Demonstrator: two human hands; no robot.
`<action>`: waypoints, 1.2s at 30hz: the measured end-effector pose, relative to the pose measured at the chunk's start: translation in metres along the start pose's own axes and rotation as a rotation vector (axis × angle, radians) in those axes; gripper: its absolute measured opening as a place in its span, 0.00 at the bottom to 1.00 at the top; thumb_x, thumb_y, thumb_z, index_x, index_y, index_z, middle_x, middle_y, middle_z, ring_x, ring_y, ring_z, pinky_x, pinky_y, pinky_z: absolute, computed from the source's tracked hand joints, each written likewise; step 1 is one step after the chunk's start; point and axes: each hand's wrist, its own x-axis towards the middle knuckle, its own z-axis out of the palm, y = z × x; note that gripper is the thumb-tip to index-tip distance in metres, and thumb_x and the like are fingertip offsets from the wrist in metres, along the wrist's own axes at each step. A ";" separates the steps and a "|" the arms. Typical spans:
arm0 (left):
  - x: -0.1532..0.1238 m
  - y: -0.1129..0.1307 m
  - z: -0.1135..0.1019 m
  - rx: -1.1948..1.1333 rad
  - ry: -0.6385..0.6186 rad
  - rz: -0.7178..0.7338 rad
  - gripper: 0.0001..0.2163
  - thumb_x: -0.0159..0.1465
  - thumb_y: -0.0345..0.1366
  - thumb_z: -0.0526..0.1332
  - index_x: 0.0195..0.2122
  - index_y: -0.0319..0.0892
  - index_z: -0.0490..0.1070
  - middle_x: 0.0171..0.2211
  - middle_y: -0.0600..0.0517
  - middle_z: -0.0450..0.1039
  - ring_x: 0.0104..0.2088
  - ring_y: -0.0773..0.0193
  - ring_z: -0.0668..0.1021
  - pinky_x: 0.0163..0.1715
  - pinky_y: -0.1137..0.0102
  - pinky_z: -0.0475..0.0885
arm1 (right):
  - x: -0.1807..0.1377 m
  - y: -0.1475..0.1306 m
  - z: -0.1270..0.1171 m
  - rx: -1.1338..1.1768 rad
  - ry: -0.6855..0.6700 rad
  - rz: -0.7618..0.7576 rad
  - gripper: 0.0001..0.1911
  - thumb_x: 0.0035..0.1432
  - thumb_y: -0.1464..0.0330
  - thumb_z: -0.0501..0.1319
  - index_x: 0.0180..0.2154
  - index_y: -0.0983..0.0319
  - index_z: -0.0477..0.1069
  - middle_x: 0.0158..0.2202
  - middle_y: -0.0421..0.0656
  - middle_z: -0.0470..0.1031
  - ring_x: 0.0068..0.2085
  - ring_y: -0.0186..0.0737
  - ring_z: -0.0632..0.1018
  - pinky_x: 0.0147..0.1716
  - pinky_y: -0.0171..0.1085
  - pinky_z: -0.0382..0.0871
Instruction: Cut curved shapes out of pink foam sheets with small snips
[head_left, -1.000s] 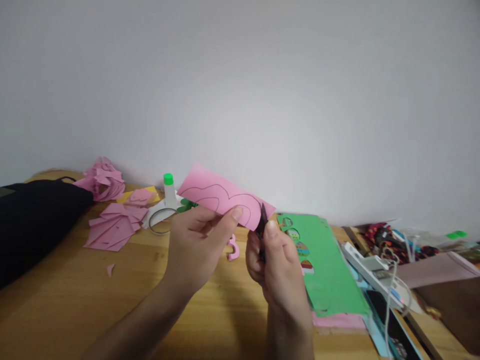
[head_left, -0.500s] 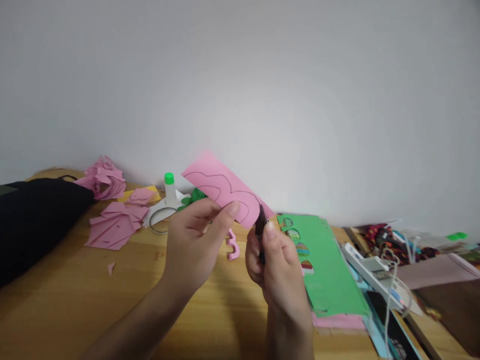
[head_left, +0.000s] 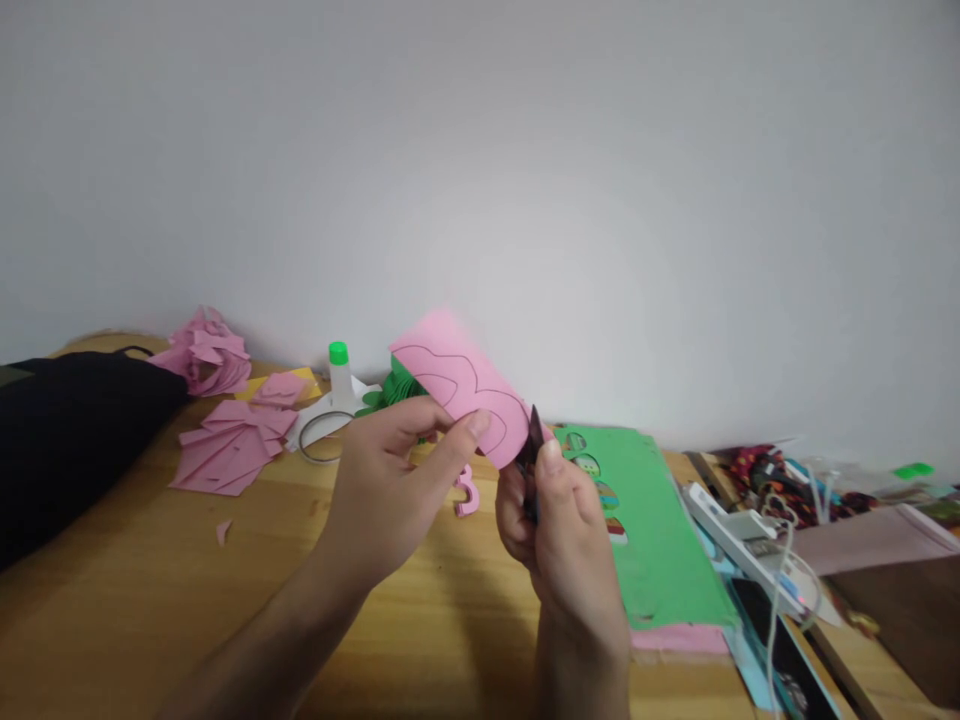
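Note:
My left hand (head_left: 401,480) pinches the lower edge of a pink paper (head_left: 457,365) between thumb and fingers. A curved outline shaped like a 3 is drawn on the paper in dark line. My right hand (head_left: 562,520) is closed round a pair of dark scissors (head_left: 534,440), whose blades point up at the paper's right end; the handles are mostly covered by my fingers. Below the paper, a cut-out pink number 3 (head_left: 468,494) lies on the wooden table (head_left: 360,610), partly behind my left hand.
Pink paper pieces (head_left: 225,450) and a glue stick (head_left: 340,370) are at the back left, beside a ring of tape (head_left: 301,440) and green cut-outs (head_left: 397,385). A black bag (head_left: 82,430) fills the left. Green sheets (head_left: 667,540), a power strip (head_left: 739,540) and a phone (head_left: 780,650) lie right.
Both hands have shifted slightly right with the paper and scissors. The scissors stand a little farther along the paper's right edge, and the paper curls more.

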 end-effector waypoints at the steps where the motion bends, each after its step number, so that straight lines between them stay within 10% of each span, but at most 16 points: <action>1: 0.000 0.000 0.000 -0.002 -0.006 0.001 0.16 0.57 0.35 0.67 0.14 0.44 0.67 0.10 0.61 0.61 0.11 0.74 0.63 0.10 0.78 0.57 | 0.000 0.000 0.000 0.003 0.000 0.000 0.26 0.65 0.47 0.55 0.23 0.59 0.61 0.14 0.30 0.52 0.15 0.26 0.48 0.12 0.29 0.44; 36: 0.001 -0.002 -0.006 -0.060 -0.050 -0.004 0.14 0.60 0.29 0.64 0.17 0.43 0.71 0.13 0.61 0.68 0.13 0.75 0.69 0.12 0.80 0.64 | -0.002 0.001 -0.003 -0.056 -0.010 -0.001 0.26 0.66 0.49 0.54 0.24 0.60 0.61 0.15 0.31 0.53 0.15 0.26 0.50 0.13 0.28 0.43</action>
